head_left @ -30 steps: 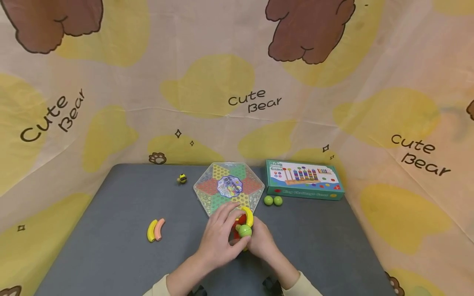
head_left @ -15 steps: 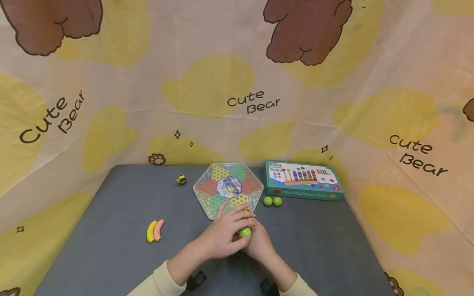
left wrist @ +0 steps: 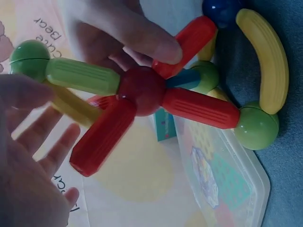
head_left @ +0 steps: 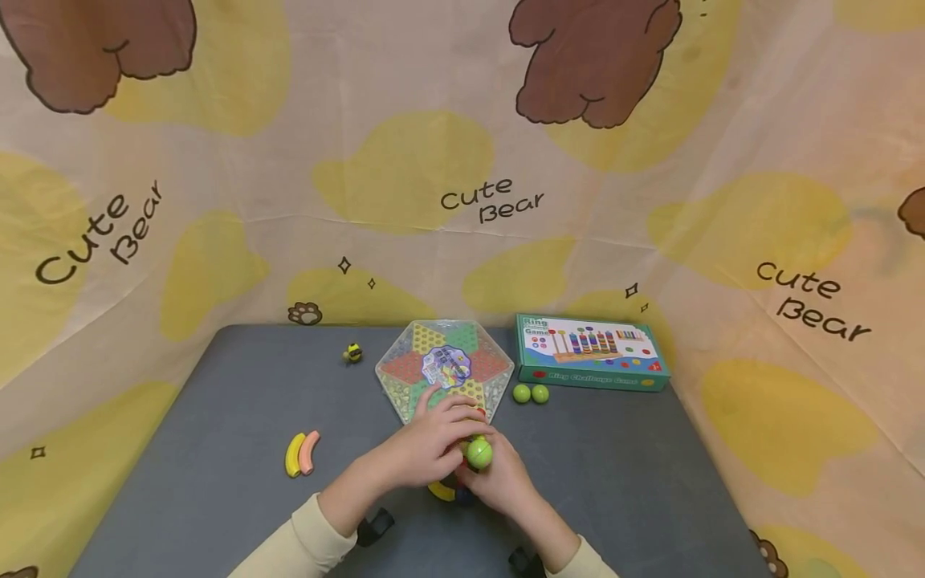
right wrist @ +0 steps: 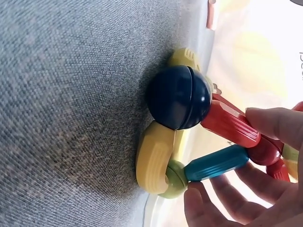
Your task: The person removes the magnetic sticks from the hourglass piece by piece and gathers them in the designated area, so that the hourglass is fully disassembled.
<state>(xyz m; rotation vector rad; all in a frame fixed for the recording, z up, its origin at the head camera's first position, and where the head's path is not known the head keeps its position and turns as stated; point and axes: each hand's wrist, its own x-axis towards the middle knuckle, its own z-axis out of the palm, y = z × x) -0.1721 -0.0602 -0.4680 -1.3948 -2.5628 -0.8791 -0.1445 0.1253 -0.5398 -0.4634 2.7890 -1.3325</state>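
- Ball-and-rod construction toy [left wrist: 143,91] sits at the lower centre of the head frame, between my two hands, low against the grey tabletop [head_left: 217,449].
- My right hand [head_left: 507,475] is clamped on it: my thumb presses the red rod [right wrist: 232,124] that runs to the dark blue ball [right wrist: 177,97], while my fingers curl below the teal rod [right wrist: 216,163].
- My left hand [head_left: 422,451] reaches over from the left; its fingers are spread, with the thumb by a yellow curved rod [left wrist: 73,106] near the lime ball [left wrist: 30,59]. I cannot tell whether it grips.
- Just behind, at centre, lies a hexagonal star-patterned game board [head_left: 446,366].
- Right of centre are a Ring Challenge Game box [head_left: 591,353] and two green balls [head_left: 522,393].
- At lower left, loose yellow and pink curved rods [head_left: 308,453] lie side by side; a toy bee [head_left: 352,353] stands above them.
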